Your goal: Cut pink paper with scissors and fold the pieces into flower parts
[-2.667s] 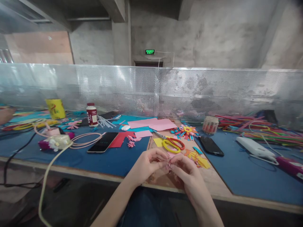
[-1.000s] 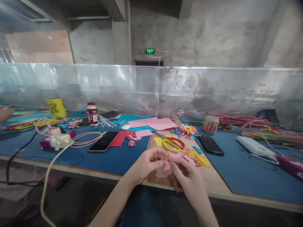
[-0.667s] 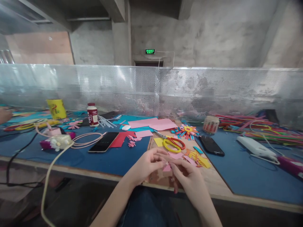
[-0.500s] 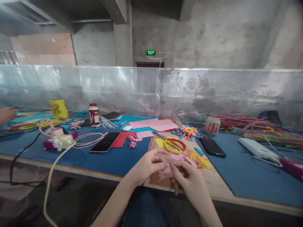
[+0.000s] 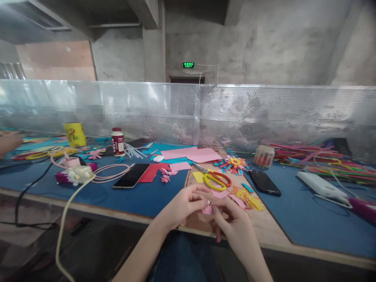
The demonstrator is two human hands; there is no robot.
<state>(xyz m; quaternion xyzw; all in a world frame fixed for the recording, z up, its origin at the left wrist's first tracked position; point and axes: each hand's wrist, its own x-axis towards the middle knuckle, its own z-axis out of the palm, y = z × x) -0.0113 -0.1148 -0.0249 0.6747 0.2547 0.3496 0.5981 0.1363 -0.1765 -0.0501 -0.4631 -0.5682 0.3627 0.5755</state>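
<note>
Between my two hands, over the table's front edge, is a small piece of pink paper (image 5: 207, 209). My left hand (image 5: 188, 203) pinches it from the left with thumb and fingertips. From the right, my right hand (image 5: 232, 215) grips the same paper, its lower fingers curled beneath. The paper's exact shape is partly covered by fingers. Just beyond the hands lie scissors (image 5: 217, 181) with yellow and red handles. Yellow and orange paper scraps (image 5: 248, 199) are heaped to the right of them. A layered paper flower (image 5: 234, 162) in orange, pink and blue sits farther back.
Left of the hands are a phone (image 5: 131, 176), red paper (image 5: 150, 173), a bottle (image 5: 118, 143) and a power strip (image 5: 76, 175) with cables. A black phone (image 5: 265, 183) and white device (image 5: 321, 184) lie right. Another person's hand (image 5: 10, 143) is far left. A perforated metal screen (image 5: 147, 111) stands behind.
The pink paper has turned slightly between my fingertips. Both hands stay in nearly the same place, and the view has shifted very slightly.
</note>
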